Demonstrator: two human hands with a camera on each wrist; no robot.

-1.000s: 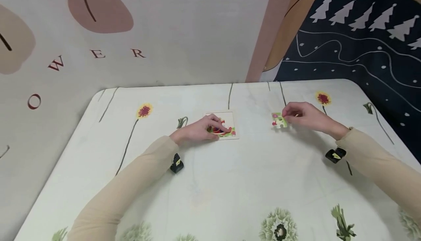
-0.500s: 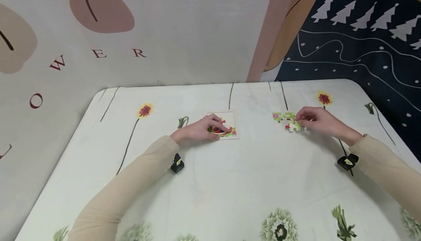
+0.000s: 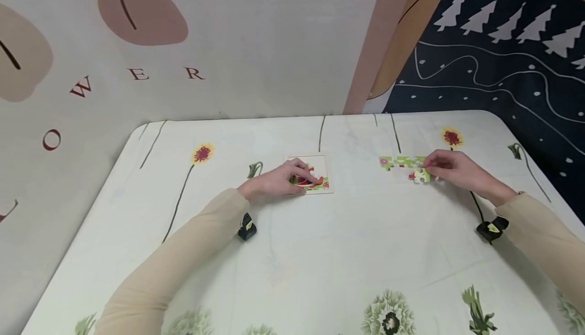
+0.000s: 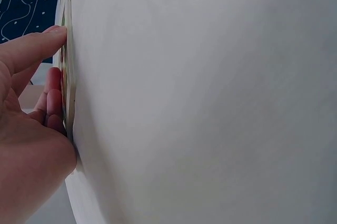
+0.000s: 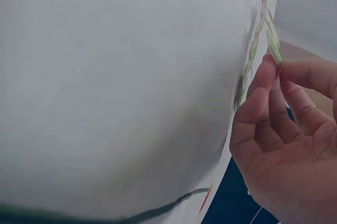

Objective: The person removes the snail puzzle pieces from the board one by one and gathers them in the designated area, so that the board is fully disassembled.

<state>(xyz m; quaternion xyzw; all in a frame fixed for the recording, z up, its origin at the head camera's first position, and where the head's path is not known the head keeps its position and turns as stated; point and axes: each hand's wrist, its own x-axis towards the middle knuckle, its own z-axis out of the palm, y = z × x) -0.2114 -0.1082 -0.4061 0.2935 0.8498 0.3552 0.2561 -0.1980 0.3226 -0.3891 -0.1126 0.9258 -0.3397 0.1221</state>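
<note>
White flowered tablecloth (image 3: pixel 320 254), pale wall (image 3: pixel 274 71) behind: my right hand (image 3: pixel 452 168) pinches puzzle piece (image 3: pixel 420 175) by edge, just above tablecloth near loose pieces (image 3: pixel 404 162); my left hand (image 3: pixel 281 178) rests on puzzle board (image 3: pixel 327 165), fingers unwrapped. Puzzle piece looks light, stiff, thin; edge hold likely suits.

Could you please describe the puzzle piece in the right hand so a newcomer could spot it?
On the white tablecloth, right of the square board, find the right hand. It pinches the puzzle piece, green and white with a red left tip; unlike it, the neighbouring pieces lie flat.
</note>
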